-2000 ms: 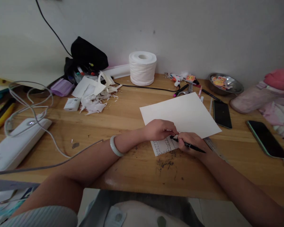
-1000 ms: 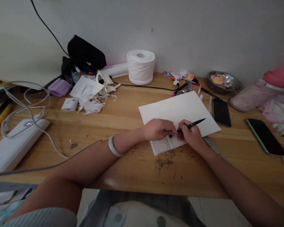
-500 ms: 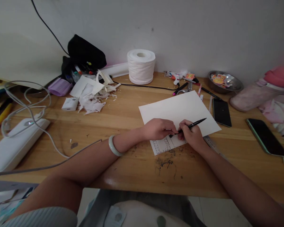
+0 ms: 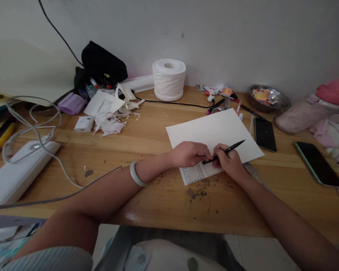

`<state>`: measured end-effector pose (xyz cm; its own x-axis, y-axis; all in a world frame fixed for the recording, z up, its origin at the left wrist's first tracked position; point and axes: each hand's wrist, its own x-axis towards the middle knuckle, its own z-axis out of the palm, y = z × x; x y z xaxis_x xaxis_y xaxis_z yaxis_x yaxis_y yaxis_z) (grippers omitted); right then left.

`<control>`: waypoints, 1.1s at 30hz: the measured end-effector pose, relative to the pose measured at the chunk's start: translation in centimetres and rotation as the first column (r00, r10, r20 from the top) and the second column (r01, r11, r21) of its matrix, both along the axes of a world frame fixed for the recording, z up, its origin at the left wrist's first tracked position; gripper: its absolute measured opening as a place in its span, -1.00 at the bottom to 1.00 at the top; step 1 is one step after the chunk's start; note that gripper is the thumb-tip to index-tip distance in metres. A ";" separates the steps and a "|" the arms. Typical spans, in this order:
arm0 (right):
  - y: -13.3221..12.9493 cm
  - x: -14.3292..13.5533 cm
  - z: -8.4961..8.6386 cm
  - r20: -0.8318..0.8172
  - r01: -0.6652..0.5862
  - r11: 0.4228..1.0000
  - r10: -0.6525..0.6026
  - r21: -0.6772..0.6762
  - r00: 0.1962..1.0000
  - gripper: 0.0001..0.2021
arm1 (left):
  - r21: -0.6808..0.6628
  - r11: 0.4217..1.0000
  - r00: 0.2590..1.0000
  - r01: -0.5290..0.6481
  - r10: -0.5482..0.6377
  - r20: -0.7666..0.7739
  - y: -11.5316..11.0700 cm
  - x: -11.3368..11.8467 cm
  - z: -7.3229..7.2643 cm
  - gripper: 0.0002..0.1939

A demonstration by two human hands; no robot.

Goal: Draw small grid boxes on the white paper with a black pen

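A black marker (image 4: pixel 234 146) slants across a sheet of white paper (image 4: pixel 206 131), its upper end pointing up and to the right. My right hand (image 4: pixel 227 160) is closed around its lower part. Close against the marker's lower end is my left hand (image 4: pixel 190 153), resting over the paper with fingers bent and thumb and fingertips drawn together. Whether anything is between them, I cannot make out. Rows of small black loops and a thin ruled line show along the sheet's near left edge, partly covered by my left hand.
Paper scraps (image 4: pixel 110 113) lie left, before a black pencil case (image 4: pixel 103 64). A tissue roll (image 4: pixel 168 79) stands at the wall. To the right are a metal bowl (image 4: pixel 282 101), a phone (image 4: pixel 318 163), a dark device (image 4: pixel 264 134) and a bottle (image 4: pixel 302 113). A cable crosses near a white power bank (image 4: pixel 19 173).
The marker's upper end has tipped very slightly left and up. Both hands and the paper stay in nearly the same place.
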<state>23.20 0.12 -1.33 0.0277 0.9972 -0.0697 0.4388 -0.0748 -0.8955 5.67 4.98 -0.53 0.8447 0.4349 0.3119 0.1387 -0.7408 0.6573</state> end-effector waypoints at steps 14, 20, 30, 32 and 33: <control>4.8 -0.6 2.0 0.074 -0.178 0.969 0.193 -0.174 0.978 -0.80 | -0.027 1.000 1.000 -0.015 0.015 0.002 -0.2 -0.1 0.2 -0.83; 5.9 -1.4 1.7 0.092 -0.328 0.931 0.344 -0.159 0.934 -0.84 | -0.035 0.999 1.000 -0.020 0.020 -0.010 -0.1 0.0 0.1 -0.79; 6.0 -1.2 1.2 0.113 -0.442 0.888 0.455 -0.126 0.883 -0.82 | -0.040 0.999 0.999 -0.020 0.019 -0.027 0.1 0.0 0.0 -0.86; 5.9 -1.2 1.2 0.117 -0.446 0.882 0.464 -0.149 0.878 -0.81 | -0.042 0.999 0.999 -0.022 0.021 -0.032 0.1 0.0 -0.1 -0.86; 5.9 -1.2 1.2 0.116 -0.452 0.878 0.472 -0.158 0.874 -0.80 | -0.041 0.999 0.999 -0.024 0.022 -0.031 0.1 0.0 -0.1 -0.86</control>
